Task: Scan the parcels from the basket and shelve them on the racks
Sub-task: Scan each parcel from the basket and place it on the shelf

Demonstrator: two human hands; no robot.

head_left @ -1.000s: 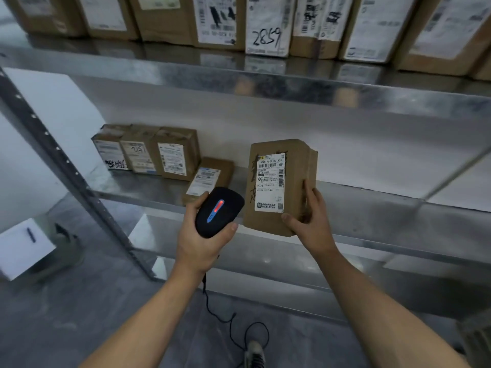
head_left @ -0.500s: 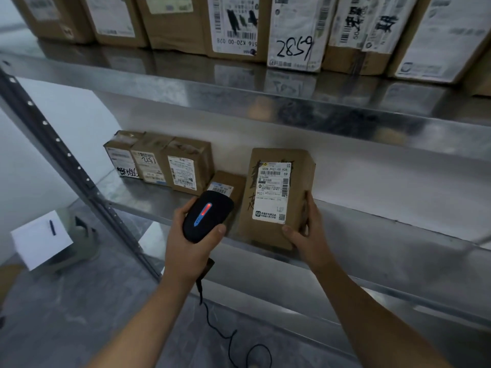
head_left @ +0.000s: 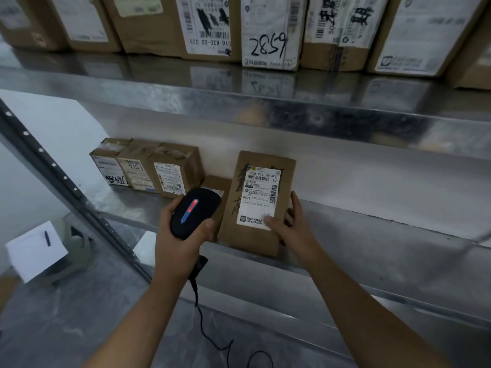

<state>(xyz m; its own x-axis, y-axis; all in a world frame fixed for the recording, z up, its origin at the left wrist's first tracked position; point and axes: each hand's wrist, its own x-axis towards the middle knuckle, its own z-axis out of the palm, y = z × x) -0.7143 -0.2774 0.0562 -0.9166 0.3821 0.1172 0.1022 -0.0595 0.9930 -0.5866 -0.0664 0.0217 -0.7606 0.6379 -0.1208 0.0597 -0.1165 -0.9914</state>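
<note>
A brown cardboard parcel [head_left: 249, 229] with a white shipping label stands upright at the front edge of the middle metal shelf [head_left: 372, 235]. My right hand [head_left: 289, 224] grips its lower right side, thumb on the label. My left hand [head_left: 180, 240] holds a black barcode scanner [head_left: 194, 212] with a lit red and blue strip, just left of the parcel. The scanner's cable hangs down toward the floor.
Three small boxes [head_left: 148, 166] stand at the shelf's left, and a flat parcel [head_left: 216, 188] lies behind the scanner. The upper shelf holds a row of labelled parcels [head_left: 265, 30]. A slotted upright post [head_left: 66, 184] runs diagonally at left. White paper with a pen [head_left: 37, 251] lies on the floor.
The parcel has moved forward and down, from held in front of the shelf to resting on its front edge. My thumb has shifted onto the label. The scanner stayed beside it.
</note>
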